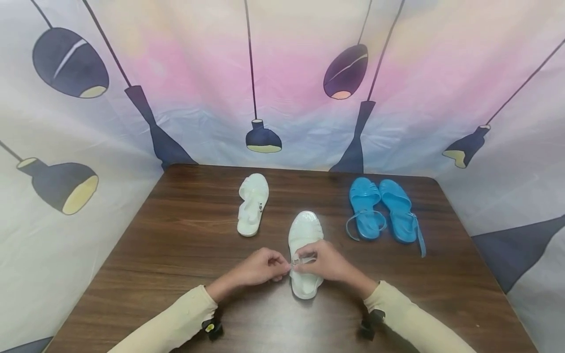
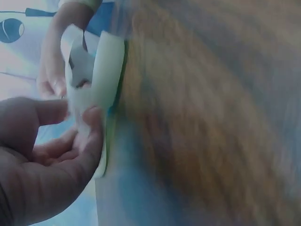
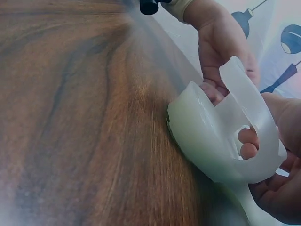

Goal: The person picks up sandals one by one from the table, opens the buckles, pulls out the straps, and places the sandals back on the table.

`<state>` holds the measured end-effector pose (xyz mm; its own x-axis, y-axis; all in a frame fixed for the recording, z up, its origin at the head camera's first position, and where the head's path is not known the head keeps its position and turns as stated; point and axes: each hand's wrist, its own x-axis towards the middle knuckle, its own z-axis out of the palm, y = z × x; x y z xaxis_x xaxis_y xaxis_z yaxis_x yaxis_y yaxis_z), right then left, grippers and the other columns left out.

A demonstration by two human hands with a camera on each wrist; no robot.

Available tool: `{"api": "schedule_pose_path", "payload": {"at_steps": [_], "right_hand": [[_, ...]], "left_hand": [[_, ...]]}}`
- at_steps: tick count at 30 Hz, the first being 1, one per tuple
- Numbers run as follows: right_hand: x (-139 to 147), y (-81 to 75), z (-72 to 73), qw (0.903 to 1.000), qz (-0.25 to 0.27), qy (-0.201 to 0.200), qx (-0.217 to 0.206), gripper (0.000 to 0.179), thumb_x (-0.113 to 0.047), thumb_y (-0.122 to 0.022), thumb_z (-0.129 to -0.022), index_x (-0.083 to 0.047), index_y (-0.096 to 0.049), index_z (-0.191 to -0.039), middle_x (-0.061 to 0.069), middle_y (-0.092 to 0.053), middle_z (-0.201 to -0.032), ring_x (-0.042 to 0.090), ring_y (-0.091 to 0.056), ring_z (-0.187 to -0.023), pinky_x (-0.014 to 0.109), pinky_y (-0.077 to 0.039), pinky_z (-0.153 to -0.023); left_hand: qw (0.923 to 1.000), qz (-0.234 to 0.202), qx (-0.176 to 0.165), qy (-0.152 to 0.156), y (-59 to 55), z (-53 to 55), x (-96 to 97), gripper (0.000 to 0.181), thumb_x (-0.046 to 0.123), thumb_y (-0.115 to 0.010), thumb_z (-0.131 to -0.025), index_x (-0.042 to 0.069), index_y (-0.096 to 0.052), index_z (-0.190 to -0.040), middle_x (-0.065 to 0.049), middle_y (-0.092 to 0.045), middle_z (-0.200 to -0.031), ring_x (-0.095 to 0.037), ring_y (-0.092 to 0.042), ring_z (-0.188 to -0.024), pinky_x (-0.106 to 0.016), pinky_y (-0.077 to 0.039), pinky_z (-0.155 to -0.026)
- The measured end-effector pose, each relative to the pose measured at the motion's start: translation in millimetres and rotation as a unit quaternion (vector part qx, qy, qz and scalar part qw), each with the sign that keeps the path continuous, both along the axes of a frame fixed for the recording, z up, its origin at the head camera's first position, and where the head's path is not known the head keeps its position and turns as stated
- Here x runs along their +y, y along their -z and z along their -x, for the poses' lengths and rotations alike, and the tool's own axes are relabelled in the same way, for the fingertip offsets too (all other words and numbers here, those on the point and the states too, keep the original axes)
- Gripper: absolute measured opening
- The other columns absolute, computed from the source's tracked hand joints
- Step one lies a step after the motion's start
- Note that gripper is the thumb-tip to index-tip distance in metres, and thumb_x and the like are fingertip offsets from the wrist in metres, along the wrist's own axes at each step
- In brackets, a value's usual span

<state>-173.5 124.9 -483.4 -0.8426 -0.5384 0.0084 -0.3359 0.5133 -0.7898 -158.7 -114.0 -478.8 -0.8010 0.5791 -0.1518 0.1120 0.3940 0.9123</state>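
In the head view a white sandal (image 1: 306,226) lies sole-down at the middle of the table, toe pointing away. My left hand (image 1: 258,268) comes in from the left, thumb and fingertips pinching the ankle strap at the sandal's side. Reaching over from the right, my right hand (image 1: 330,264) pinches the strap (image 1: 296,260) near its fastening. The left wrist view shows the left thumb and fingers (image 2: 89,150) at the sandal's side, the heel cup (image 2: 109,70) beyond. In the right wrist view the raised back of the sandal (image 3: 197,127) partly hides both hands' fingertips.
Another white sandal (image 1: 252,206) lies farther back on the left of the brown table (image 1: 176,235). Two blue sandals (image 1: 364,193) lie side by side at the back right, straps loose. A printed cloth (image 1: 291,73) with lamp pictures hangs behind the table.
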Motion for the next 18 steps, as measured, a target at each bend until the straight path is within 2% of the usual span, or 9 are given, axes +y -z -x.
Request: {"api": "schedule_pose_path", "payload": {"at_steps": [3, 7, 11, 16, 18], "right_hand": [[2.2, -0.1, 0.0, 1.0, 0.002, 0.0, 0.002, 0.024, -0.026, -0.086, -0.084, -0.013, -0.08, -0.103, -0.004, -0.078, -0.1, 0.007, -0.068, -0.088, 0.026, -0.058, -0.077], [3.1, 1.1, -0.2, 0.9999, 0.01, 0.001, -0.01, 0.026, -0.027, -0.085, -0.084, -0.012, -0.08, -0.104, -0.002, -0.078, -0.102, 0.008, -0.069, -0.091, 0.027, -0.058, -0.079], [4.0, 2.4, 0.1, 0.9997, 0.012, 0.005, -0.023, 0.026, -0.027, -0.085, -0.084, -0.012, -0.08, -0.104, -0.001, -0.077, -0.103, 0.008, -0.067, -0.09, 0.027, -0.058, -0.078], [3.1, 1.3, 0.6, 0.9996, 0.009, -0.004, -0.028, 0.023, -0.027, -0.084, -0.085, -0.013, -0.08, -0.103, -0.004, -0.077, -0.098, 0.007, -0.066, -0.084, 0.025, -0.057, -0.075], [2.3, 0.4, 0.8, 0.9995, 0.009, -0.009, -0.028, 0.022, -0.026, -0.084, -0.085, -0.014, -0.08, -0.103, -0.005, -0.077, -0.096, 0.006, -0.065, -0.082, 0.025, -0.057, -0.073]], "left_hand": [[0.9999, 0.003, -0.011, 0.004, -0.2, 0.9, -1.5, 0.019, 0.013, -0.063, -0.101, -0.001, -0.073, -0.095, -0.006, -0.07, -0.081, -0.011, -0.066, -0.072, -0.025, -0.057, -0.064], [0.9971, -0.044, -0.062, -0.009, 5.9, 1.0, -0.2, 0.018, 0.007, -0.06, -0.101, -0.008, -0.07, -0.097, -0.006, -0.067, -0.082, -0.011, -0.064, -0.074, -0.025, -0.058, -0.069], [0.9916, -0.079, -0.102, -0.014, 13.3, 1.5, 4.1, 0.018, 0.006, -0.059, -0.102, -0.009, -0.067, -0.099, -0.003, -0.065, -0.082, -0.01, -0.063, -0.076, -0.024, -0.058, -0.072], [0.9873, -0.098, -0.124, -0.013, 13.9, 1.8, 6.6, 0.019, 0.008, -0.057, -0.104, -0.009, -0.065, -0.098, -0.001, -0.061, -0.082, -0.009, -0.061, -0.075, -0.021, -0.055, -0.071], [0.988, -0.1, -0.118, -0.011, 11.9, 2.5, 7.0, 0.021, 0.009, -0.056, -0.104, -0.009, -0.065, -0.099, -0.001, -0.061, -0.082, -0.009, -0.061, -0.075, -0.022, -0.056, -0.071]]}}
